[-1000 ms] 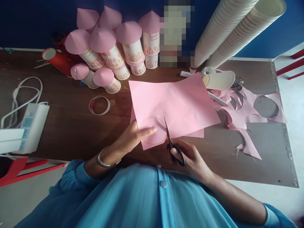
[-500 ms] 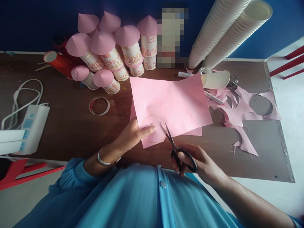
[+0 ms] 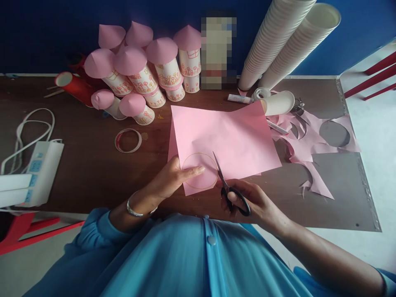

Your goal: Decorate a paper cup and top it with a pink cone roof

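Note:
My left hand (image 3: 177, 175) pinches the lower left corner of a pink paper sheet (image 3: 225, 132), thumb on top and fingers hidden beneath. A thin drawn circle (image 3: 200, 159) marks the sheet around that thumb. With fingers through the black handles, my right hand (image 3: 247, 198) grips a pair of scissors (image 3: 227, 185). The blades point up and away from me and lie at the circle's right side, in the paper's lower edge. Part of another pink sheet shows below the top one at its left edge.
Behind stand several paper-cup towers (image 3: 142, 82) with pink cone roofs. Tall stacks of white paper cups (image 3: 278, 45) lean at the back right. Pink offcuts (image 3: 309, 140) lie to the right, a tape roll (image 3: 128, 140) and power strip (image 3: 46, 173) to the left.
My right hand and the scissors have moved slightly up and left, the blades reaching further along the circle's right side. My left hand keeps its hold. The view has shifted a little.

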Demonstrator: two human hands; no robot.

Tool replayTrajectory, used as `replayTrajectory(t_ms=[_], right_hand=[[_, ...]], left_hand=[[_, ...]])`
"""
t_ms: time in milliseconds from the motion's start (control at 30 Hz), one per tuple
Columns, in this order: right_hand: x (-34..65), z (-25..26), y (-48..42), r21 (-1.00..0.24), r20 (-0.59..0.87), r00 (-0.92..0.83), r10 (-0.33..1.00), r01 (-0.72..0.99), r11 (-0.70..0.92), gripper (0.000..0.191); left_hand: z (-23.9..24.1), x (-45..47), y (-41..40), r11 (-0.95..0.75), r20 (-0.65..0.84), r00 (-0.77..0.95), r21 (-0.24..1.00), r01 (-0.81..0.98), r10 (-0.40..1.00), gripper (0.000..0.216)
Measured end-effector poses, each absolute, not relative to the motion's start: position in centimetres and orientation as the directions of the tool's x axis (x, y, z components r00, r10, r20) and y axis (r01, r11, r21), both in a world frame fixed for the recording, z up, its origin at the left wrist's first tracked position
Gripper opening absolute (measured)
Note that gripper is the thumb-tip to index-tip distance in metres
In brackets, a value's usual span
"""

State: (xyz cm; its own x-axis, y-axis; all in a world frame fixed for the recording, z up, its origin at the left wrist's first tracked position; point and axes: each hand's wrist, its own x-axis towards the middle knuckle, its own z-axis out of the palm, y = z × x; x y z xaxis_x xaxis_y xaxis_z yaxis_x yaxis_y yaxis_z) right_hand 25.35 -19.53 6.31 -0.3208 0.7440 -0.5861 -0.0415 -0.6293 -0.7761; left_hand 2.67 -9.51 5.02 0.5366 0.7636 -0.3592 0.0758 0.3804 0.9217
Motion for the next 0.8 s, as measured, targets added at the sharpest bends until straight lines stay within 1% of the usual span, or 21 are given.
replayTrajectory(t_ms=[100, 167, 433, 667, 800], right_hand=[[25.1, 5.8, -19.5, -0.823, -0.545, -0.297, 0.784, 0.011, -0.568, 0.058], [25.0, 5.6, -19.6, -0.837, -0.527, -0.287, 0.800, 0.013, -0.547, 0.057], [24.8, 4.8, -19.9, -0.854, -0.492, -0.270, 0.828, -0.035, -0.519, 0.057], [24.9, 4.5, -20.0, -0.883, -0.452, -0.266, 0.851, -0.001, -0.469, 0.055], [24.9, 4.4, -20.0, -0.883, -0.454, -0.270, 0.849, 0.010, -0.469, 0.055]], left_hand=[[5.2, 2.9, -9.5, 0.391, -0.348, 0.562, 0.919, 0.047, 0.751, 0.051], [5.3, 3.1, -9.5, 0.403, -0.347, 0.573, 0.915, 0.031, 0.742, 0.049], [5.1, 3.2, -9.5, 0.425, -0.366, 0.572, 0.905, 0.033, 0.734, 0.048], [5.2, 3.3, -9.4, 0.405, -0.362, 0.574, 0.913, 0.056, 0.735, 0.049], [5.4, 3.2, -9.4, 0.415, -0.377, 0.573, 0.907, 0.071, 0.727, 0.051]])
